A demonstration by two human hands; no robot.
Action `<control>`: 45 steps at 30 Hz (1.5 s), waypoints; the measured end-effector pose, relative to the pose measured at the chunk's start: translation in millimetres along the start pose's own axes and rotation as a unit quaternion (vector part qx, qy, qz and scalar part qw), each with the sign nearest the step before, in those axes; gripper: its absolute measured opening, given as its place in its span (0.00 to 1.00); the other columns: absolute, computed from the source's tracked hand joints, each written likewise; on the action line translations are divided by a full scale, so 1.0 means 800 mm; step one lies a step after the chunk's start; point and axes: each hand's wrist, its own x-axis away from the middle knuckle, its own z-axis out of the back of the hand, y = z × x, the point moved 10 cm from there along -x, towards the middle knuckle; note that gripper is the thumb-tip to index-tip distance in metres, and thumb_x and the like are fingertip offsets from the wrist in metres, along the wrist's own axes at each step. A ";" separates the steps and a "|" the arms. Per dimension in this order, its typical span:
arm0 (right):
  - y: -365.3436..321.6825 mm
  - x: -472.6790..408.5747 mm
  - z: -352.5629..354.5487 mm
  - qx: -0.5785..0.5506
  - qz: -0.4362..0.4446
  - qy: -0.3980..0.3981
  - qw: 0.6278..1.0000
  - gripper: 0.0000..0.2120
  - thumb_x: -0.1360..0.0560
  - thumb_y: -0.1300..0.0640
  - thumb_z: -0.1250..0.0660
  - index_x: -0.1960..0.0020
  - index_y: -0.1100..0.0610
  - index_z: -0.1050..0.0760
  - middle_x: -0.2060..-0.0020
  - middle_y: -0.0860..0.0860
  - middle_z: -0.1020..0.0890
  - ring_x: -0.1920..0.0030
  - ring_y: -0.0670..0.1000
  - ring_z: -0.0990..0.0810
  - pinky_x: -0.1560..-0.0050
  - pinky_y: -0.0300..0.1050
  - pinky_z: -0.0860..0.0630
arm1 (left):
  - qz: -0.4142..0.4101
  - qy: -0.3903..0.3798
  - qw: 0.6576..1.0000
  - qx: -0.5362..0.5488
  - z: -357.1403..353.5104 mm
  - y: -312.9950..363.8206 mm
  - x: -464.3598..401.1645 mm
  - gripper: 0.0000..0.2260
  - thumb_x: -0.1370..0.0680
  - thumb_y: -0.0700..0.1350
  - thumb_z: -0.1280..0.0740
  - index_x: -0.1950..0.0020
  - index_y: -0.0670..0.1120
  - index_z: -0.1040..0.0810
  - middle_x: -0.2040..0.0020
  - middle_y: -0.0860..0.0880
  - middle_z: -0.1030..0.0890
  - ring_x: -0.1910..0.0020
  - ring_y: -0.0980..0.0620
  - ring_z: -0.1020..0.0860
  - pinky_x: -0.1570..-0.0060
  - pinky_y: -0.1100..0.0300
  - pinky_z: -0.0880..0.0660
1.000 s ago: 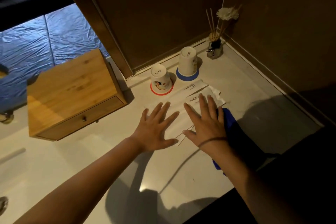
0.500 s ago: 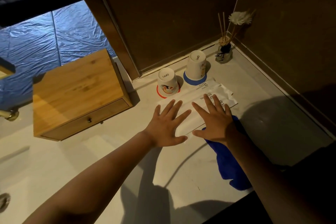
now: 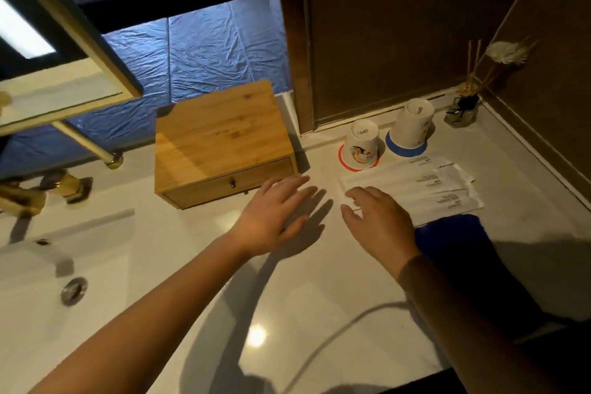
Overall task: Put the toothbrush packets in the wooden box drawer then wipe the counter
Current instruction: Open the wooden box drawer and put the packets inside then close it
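Three white toothbrush packets [image 3: 425, 184] lie side by side on the white counter [image 3: 303, 291], in front of two upturned cups. My right hand [image 3: 379, 217] hovers open at their left ends, fingertips at the nearest packet's edge. My left hand [image 3: 275, 211] is open with fingers spread, just in front of the wooden box [image 3: 220, 134] and near its drawer [image 3: 233, 184], which is closed. A blue cloth [image 3: 454, 240] lies beside my right wrist, below the packets.
A red-rimmed cup [image 3: 359, 145] and a blue-rimmed cup [image 3: 411, 126] stand upside down at the back. A reed diffuser [image 3: 463, 109] sits in the back right corner. The sink [image 3: 48, 281] with its drain and a gold tap [image 3: 19, 195] are at the left.
Both hands have lifted off the packets and shifted left; my left hand now sits by the box drawer. The view has swung left, showing the sink.
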 end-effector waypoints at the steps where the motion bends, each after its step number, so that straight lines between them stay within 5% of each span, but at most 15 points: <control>1: -0.019 0.001 -0.009 -0.032 0.007 -0.007 0.999 0.17 0.23 0.48 0.40 0.36 0.51 0.30 0.38 0.50 0.23 0.40 0.50 0.24 0.43 0.44 0.24 | 0.006 0.024 1.000 -0.008 0.016 -0.023 0.011 0.21 0.22 0.53 0.43 0.31 0.46 0.31 0.32 0.43 0.27 0.32 0.44 0.30 0.33 0.45 0.33; 5: -0.073 -0.017 -0.069 -0.254 -0.053 -0.111 0.959 0.12 0.23 0.50 0.39 0.46 0.56 0.23 0.49 0.52 0.18 0.50 0.52 0.20 0.50 0.45 0.23 | 0.087 0.091 0.991 -0.045 0.079 -0.126 0.041 0.20 0.22 0.52 0.43 0.33 0.43 0.29 0.35 0.40 0.25 0.38 0.41 0.26 0.37 0.47 0.31; 10: -0.125 -0.047 -0.134 -0.386 -0.151 -0.221 0.883 0.12 0.24 0.49 0.39 0.49 0.57 0.24 0.54 0.51 0.19 0.49 0.56 0.18 0.40 0.56 0.25 | 0.213 0.038 0.976 -0.031 0.083 -0.240 0.050 0.27 0.23 0.58 0.50 0.26 0.50 0.39 0.24 0.43 0.39 0.25 0.44 0.43 0.30 0.44 0.44; 13: -0.147 -0.065 -0.155 -0.399 -0.173 -0.244 0.867 0.15 0.23 0.48 0.42 0.45 0.57 0.25 0.49 0.55 0.19 0.46 0.57 0.19 0.38 0.57 0.25 | 0.255 0.016 0.966 -0.028 0.062 -0.275 0.053 0.29 0.25 0.62 0.54 0.25 0.55 0.43 0.22 0.46 0.45 0.23 0.46 0.49 0.28 0.45 0.49; 22: -0.206 -0.077 -0.188 -0.462 -0.230 -0.308 0.799 0.20 0.18 0.55 0.49 0.33 0.65 0.34 0.32 0.59 0.28 0.33 0.55 0.28 0.34 0.47 0.30 | 0.253 0.059 0.964 -0.049 0.060 -0.281 0.056 0.31 0.26 0.63 0.55 0.26 0.54 0.40 0.23 0.46 0.40 0.24 0.45 0.44 0.29 0.46 0.47; 26: -0.198 -0.084 -0.199 -0.468 -0.223 -0.254 0.817 0.18 0.19 0.55 0.46 0.39 0.66 0.27 0.44 0.61 0.20 0.51 0.52 0.23 0.59 0.38 0.27 | 0.252 0.059 0.965 -0.045 0.057 -0.282 0.056 0.30 0.26 0.63 0.54 0.25 0.54 0.41 0.23 0.46 0.41 0.24 0.45 0.44 0.29 0.44 0.46; 31: -0.183 -0.075 -0.203 -0.456 -0.205 -0.230 0.835 0.13 0.21 0.53 0.43 0.56 0.60 0.24 0.62 0.52 0.20 0.61 0.49 0.21 0.59 0.39 0.25 | 0.252 0.065 0.965 -0.034 0.057 -0.282 0.055 0.29 0.25 0.63 0.53 0.25 0.55 0.41 0.23 0.46 0.42 0.23 0.46 0.46 0.28 0.45 0.49; 34: -0.177 -0.054 -0.202 -0.461 -0.190 -0.228 0.836 0.13 0.21 0.54 0.43 0.52 0.61 0.24 0.65 0.52 0.21 0.63 0.48 0.22 0.59 0.39 0.25 | 0.253 0.064 0.965 -0.035 0.058 -0.282 0.055 0.30 0.26 0.64 0.54 0.25 0.55 0.41 0.23 0.46 0.42 0.23 0.47 0.46 0.28 0.46 0.49; 38: -0.165 -0.016 -0.203 -0.470 -0.169 -0.231 0.835 0.13 0.21 0.55 0.42 0.60 0.58 0.24 0.66 0.52 0.22 0.65 0.47 0.22 0.60 0.38 0.26 | 0.259 0.058 0.964 -0.030 0.056 -0.283 0.055 0.29 0.25 0.62 0.52 0.25 0.56 0.42 0.22 0.47 0.43 0.23 0.47 0.47 0.28 0.46 0.50; 45: -0.148 0.040 -0.206 -0.494 -0.168 -0.241 0.818 0.13 0.21 0.56 0.41 0.61 0.58 0.24 0.67 0.52 0.22 0.65 0.47 0.23 0.61 0.36 0.26 | 0.259 0.048 0.964 -0.023 0.056 -0.285 0.055 0.28 0.24 0.61 0.51 0.25 0.56 0.43 0.22 0.47 0.44 0.23 0.47 0.48 0.28 0.45 0.51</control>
